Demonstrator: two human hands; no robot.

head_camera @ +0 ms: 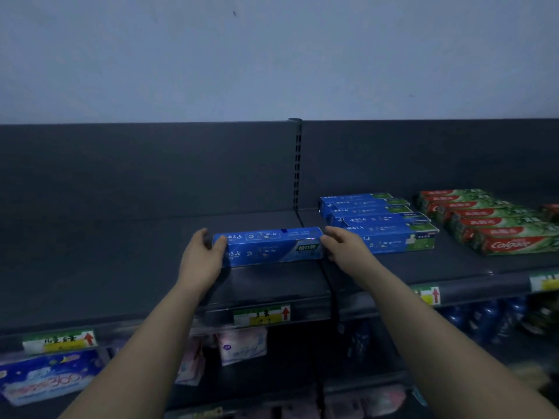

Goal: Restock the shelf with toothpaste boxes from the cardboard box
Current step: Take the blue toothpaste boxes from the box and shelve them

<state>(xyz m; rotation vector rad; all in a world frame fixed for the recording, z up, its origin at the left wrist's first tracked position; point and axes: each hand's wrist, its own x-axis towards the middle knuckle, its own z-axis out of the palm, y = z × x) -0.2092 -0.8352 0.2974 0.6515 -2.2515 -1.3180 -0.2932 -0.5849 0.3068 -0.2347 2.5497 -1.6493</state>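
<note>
Shelf (121, 267) of dark metal carries a row of blue boxes (378, 219) at right and, just left of it, one toothpaste box (269, 246) lying lengthwise, left hand (205, 252) and right hand (338, 246) gripping its ends, fingers curled round.
</note>
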